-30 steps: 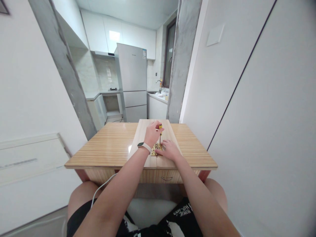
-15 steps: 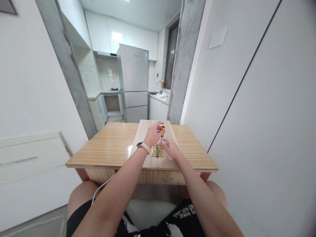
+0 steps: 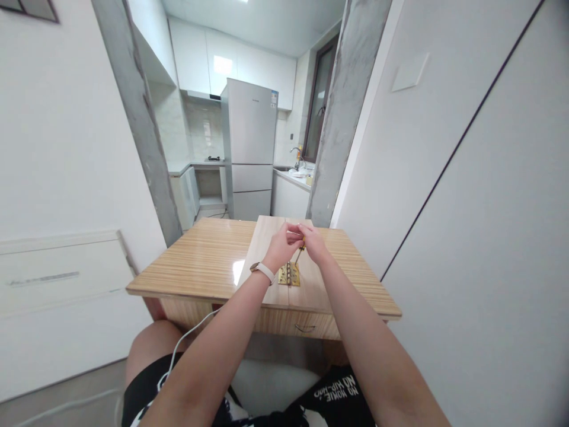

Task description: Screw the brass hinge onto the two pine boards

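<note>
A screwdriver (image 3: 299, 255) with a yellow and black handle slants down to a brass butt hinge (image 3: 288, 275). The tip appears to meet the upper right part of the hinge. My left hand (image 3: 283, 245), with a light-banded watch on its wrist, pinches at the handle from the left. Wrapped round the handle's top from the right is my right hand (image 3: 314, 243). Most of the handle is hidden by the fingers. The hinge lies opened flat across the seam of two pale wooden boards (image 3: 267, 237).
The boards rest on a striped wooden table (image 3: 195, 261) with a drawer handle (image 3: 305, 328) at its front. A white cable (image 3: 186, 335) hangs by my left leg. Beyond stand a fridge (image 3: 252, 136) and a sink counter; white walls flank both sides.
My right hand has risen from beside the hinge to the screwdriver's handle, joining my left hand there. The screwdriver now leans more to the right. The view has shifted slightly.
</note>
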### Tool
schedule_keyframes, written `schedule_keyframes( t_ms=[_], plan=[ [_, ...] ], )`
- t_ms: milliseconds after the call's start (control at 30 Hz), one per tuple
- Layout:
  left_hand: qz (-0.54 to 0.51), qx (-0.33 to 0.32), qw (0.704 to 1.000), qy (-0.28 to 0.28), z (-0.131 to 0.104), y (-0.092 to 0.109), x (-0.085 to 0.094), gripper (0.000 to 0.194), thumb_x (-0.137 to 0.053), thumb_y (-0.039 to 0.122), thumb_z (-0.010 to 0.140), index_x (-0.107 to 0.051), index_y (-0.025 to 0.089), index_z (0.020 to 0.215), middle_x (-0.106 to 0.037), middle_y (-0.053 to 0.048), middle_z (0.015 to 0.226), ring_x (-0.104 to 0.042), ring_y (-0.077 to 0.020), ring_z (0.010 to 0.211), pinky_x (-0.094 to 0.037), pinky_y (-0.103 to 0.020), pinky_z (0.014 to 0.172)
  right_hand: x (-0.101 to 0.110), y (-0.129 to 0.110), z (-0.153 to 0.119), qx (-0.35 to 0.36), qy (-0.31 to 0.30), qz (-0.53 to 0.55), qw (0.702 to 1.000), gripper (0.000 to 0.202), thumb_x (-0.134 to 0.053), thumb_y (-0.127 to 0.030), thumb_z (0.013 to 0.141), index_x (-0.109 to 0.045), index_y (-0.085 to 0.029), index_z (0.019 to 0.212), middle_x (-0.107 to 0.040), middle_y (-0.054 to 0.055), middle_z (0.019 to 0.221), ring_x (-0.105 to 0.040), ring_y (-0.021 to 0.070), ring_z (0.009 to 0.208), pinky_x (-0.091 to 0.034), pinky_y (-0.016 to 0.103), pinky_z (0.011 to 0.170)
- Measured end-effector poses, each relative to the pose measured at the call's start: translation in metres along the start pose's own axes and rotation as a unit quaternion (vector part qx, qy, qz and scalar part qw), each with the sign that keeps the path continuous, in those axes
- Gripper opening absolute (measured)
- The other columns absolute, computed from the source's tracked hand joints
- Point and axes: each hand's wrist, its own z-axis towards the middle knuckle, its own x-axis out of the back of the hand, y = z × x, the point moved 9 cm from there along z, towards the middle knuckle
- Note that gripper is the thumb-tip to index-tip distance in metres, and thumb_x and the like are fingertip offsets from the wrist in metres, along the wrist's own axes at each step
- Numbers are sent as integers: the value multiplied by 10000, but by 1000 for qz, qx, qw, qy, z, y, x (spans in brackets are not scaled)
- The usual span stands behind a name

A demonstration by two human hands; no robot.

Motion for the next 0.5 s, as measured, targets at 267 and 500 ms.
schedule_keyframes(
  t_ms=[267,500],
  plan=[
    [310,24,951,7,-38,-62,49,224,-732,236,912,-701,192,1130,-717,-119,1215,-656,-272,1227,-488,-481,1132,-14,2,6,-4,-7,24,1000,692,-572,-823,902,-394,-258,545,-427,-21,392,-381,106,362,-298,255,380],
    [394,23,907,-146,-61,-80,43,787,-816,649,798,-641,252,1454,-517,-158,1590,-412,-371,1521,-323,-527,1263,-15,6,8,-23,35,65,997,619,-597,-704,926,-289,-288,586,-259,-78,400,-214,94,356,-146,271,371]
  ],
)
